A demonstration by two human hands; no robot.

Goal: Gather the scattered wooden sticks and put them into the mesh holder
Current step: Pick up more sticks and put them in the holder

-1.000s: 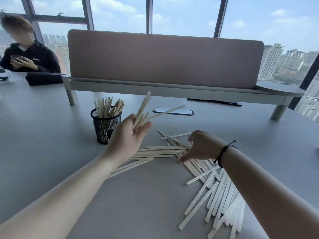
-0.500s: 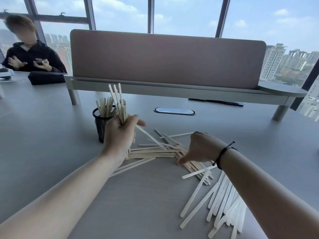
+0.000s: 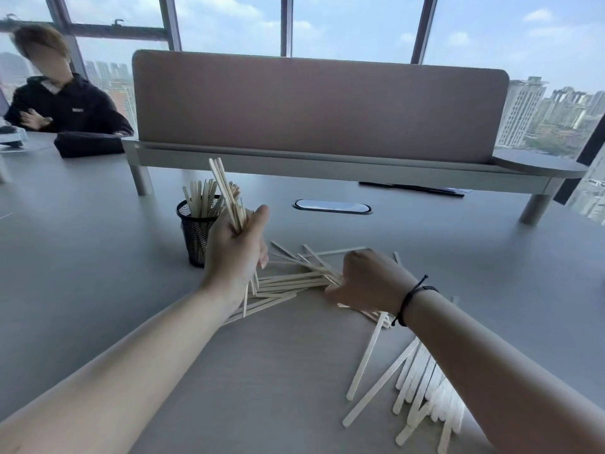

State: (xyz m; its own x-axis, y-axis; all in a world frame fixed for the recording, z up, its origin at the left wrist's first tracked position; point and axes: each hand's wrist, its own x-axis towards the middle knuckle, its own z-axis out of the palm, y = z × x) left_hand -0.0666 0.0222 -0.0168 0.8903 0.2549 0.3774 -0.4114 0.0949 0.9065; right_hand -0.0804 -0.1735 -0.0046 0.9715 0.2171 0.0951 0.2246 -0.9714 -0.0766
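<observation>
With my left hand [image 3: 236, 253] grip holding a near-upright bundle of sticks [image 3: 229, 194], I should square the ends, then lower them into the mesh holder [image 3: 195, 235] at nine o'clock, while my right hand [image 3: 366, 280] grip pinches the sticks on the table [image 3: 82, 273].

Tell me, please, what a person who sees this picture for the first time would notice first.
The eye goes first to the left hand, which grips a bundle of wooden sticks upright just beside the black mesh holder, itself already holding sticks. Next come the loose sticks scattered over the grey table, where the right hand reaches into the pile. Behind stands a wide pink divider panel.
</observation>
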